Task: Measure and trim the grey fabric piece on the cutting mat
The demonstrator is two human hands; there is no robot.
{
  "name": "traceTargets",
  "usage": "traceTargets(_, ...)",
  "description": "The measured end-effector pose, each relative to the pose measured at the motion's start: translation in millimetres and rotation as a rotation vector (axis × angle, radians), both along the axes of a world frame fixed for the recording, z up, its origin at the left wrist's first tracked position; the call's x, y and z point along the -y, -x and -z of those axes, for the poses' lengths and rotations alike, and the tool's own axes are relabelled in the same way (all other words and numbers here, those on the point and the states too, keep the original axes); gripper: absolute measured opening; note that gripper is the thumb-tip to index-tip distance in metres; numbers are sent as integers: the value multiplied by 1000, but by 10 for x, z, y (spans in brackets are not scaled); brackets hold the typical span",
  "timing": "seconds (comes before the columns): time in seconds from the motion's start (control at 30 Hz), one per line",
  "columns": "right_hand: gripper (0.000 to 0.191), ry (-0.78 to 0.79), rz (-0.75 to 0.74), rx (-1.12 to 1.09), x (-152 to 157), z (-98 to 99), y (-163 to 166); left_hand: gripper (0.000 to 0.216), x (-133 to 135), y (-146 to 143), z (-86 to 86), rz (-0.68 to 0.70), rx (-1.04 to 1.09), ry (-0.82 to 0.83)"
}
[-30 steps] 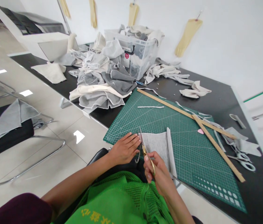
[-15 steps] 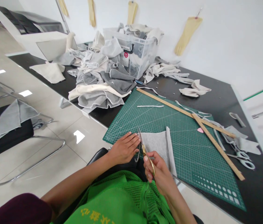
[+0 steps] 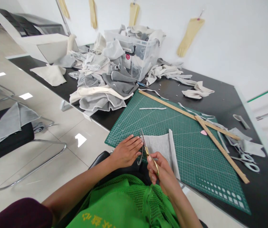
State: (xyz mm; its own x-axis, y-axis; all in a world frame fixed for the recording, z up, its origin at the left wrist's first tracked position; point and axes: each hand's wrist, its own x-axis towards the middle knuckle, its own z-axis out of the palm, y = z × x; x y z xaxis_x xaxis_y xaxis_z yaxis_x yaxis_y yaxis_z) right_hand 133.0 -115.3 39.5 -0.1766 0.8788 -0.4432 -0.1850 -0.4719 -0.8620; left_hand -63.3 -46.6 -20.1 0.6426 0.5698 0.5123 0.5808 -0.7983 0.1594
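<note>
My right hand (image 3: 161, 171) grips scissors (image 3: 146, 149) with gold handles, their blades pointing away from me along the left edge of a piece of grey cloth (image 3: 157, 144). The cloth lies on a green cutting mat (image 3: 191, 152) and hangs partly over the near edge; a rolled or folded strip runs down its right side. My left hand (image 3: 128, 151) rests flat, fingers stretched, with its fingertips beside the blades at the cloth's left edge. A thin curled strip (image 3: 139, 160) dangles from that edge between my hands.
Two wooden rulers (image 3: 172, 105) cross the mat, near white-handled scissors (image 3: 250, 163) and fabric scraps (image 3: 251, 147). Behind stand a heap of grey and cream cloth (image 3: 105, 79) and a clear plastic box (image 3: 145, 57). A chair (image 3: 8, 136) with cloth is at left.
Very little differs. The scissors' gold handles and my right hand have shifted slightly; my left hand stays in place.
</note>
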Motion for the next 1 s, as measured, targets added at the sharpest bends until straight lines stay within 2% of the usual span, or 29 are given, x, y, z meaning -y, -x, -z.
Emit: traceTargets(1.0,45,-101,-89,132,-5,62,-52,45,0,1,9,1,17,5)
